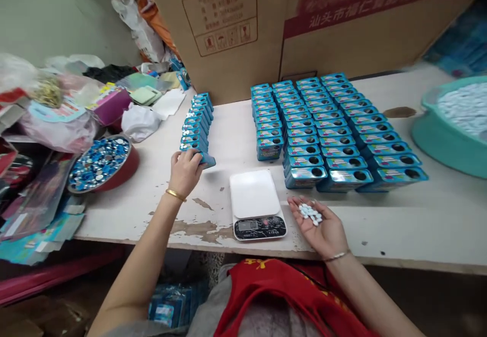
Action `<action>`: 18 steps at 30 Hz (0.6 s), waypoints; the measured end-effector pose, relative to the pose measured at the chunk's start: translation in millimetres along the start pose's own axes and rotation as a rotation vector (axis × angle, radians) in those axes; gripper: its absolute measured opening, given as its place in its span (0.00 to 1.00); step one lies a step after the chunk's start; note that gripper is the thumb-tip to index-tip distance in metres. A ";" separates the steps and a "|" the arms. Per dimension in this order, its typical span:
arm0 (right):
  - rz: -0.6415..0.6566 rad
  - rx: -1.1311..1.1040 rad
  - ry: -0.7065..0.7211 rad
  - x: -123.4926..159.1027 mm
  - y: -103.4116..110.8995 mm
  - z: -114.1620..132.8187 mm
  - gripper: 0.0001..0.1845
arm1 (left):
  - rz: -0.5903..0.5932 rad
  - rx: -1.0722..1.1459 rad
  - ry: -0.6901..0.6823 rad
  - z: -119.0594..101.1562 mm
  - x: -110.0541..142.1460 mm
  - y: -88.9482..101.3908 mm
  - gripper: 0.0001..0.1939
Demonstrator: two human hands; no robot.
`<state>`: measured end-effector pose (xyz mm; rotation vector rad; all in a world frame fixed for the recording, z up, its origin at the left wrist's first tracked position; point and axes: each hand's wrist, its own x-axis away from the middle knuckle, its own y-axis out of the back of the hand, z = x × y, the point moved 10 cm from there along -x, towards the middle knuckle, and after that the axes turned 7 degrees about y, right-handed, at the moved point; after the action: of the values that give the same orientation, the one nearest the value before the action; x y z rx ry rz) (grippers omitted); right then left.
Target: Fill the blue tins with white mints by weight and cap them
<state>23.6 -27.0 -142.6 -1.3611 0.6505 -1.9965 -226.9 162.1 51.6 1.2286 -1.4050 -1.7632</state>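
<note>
My left hand (185, 170) is closed round a blue tin (207, 160) at the near end of a row of blue tins (198, 122) standing on the white table (399, 215). My right hand (318, 225) lies palm up on the table beside a small white digital scale (255, 204). Its fingers are spread, and several small white tablets (311, 213) rest in its palm. Just beyond it stand several rows of open-topped blue tins (327, 129).
A teal basin (441, 139) of white tablets stands at the right. A red bowl (122, 172) of blue and silver lids sits at the left, among bags and packaging. Large cardboard boxes (266, 27) rise behind the tins.
</note>
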 end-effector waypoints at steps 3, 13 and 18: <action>0.044 0.015 0.034 -10.1 -3.5 0.8 0.10 | 0.045 0.046 -0.180 -61.7 5.4 21.7 0.10; 0.026 0.042 0.014 -14.6 -3.9 -2.4 0.10 | 0.263 0.137 -0.434 -181.9 14.9 -4.1 0.14; -0.007 0.015 -0.003 -10.4 -2.4 1.6 0.10 | 0.239 0.533 -0.153 -117.0 -8.3 -5.8 0.23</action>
<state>27.4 -17.8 -146.9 -1.3584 0.6291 -2.0008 -117.2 120.4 45.4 1.1292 -2.1080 -1.3853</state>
